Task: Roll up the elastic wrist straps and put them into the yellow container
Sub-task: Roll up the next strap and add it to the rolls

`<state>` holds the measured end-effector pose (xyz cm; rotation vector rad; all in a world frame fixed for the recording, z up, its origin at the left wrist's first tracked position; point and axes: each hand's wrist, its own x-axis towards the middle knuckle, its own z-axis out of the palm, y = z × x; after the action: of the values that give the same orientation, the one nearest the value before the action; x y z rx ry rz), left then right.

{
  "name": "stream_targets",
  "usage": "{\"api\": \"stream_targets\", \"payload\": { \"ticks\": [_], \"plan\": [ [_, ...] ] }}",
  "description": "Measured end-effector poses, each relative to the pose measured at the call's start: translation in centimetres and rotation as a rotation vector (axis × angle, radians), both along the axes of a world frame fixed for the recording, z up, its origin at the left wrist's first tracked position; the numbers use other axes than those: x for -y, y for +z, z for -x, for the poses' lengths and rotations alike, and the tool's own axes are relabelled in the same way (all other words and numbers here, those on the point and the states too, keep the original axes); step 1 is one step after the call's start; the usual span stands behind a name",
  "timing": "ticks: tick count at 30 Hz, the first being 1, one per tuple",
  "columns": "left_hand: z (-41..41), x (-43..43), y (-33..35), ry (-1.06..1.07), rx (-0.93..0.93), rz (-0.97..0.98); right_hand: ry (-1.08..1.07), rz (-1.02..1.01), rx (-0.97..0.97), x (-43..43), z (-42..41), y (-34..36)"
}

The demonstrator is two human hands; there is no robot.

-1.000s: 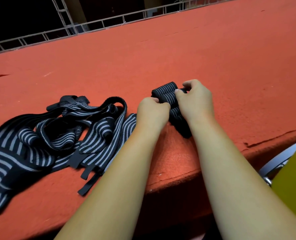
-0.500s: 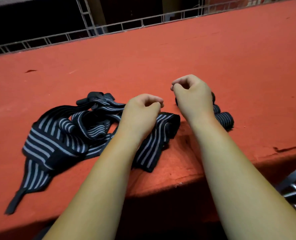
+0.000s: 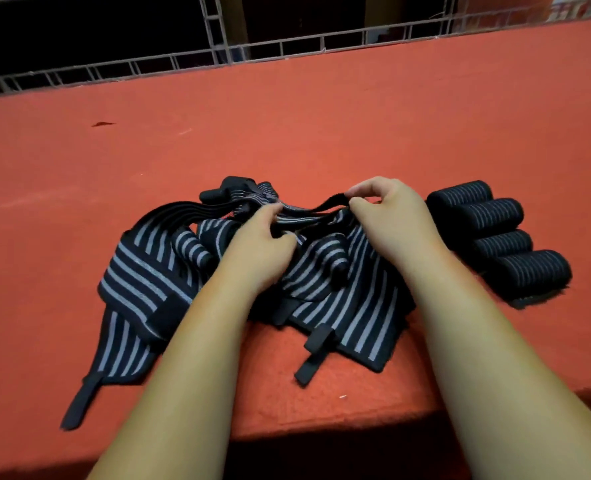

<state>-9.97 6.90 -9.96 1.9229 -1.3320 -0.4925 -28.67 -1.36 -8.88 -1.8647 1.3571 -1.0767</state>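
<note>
Fishing one strap out of the tangled pile on the worktop, our left hand and right hand both have a pinched grip on it, four rolls sit just right, so next we'd tug it free and roll.

Tangled, unrolled heap of loose elastic wrist straps, black with grey lengthwise stripes and plain black tab ends, lying near the front edge of the bench, with four rolled straps side by side, touching, at its 3 o'clock.
</note>
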Motion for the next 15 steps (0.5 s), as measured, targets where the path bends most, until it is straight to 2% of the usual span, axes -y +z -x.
{"api": "stream_targets", "payload": {
  "ticks": [3, 6, 11, 15],
  "plan": [
    [0.0, 0.4, -1.0, -0.089, 0.220, -0.089, 0.139, 0.034, -0.141, -0.4, -2.3, -0.4],
    [0.4, 0.6, -1.4, -0.201, 0.307, -0.107, 0.186, 0.021, -0.333, -0.5, -3.9, -1.6],
    [-0.5, -0.2, -0.1, -0.158, 0.211, -0.076, 0.142, -0.035, -0.419, -0.1, -4.5, -2.1],
    [-1.2, -1.3, 2.1, -0.046, 0.149, 0.161, 0.122, -0.042, -0.387, -0.6, -5.0, -1.5]
  ]
}}
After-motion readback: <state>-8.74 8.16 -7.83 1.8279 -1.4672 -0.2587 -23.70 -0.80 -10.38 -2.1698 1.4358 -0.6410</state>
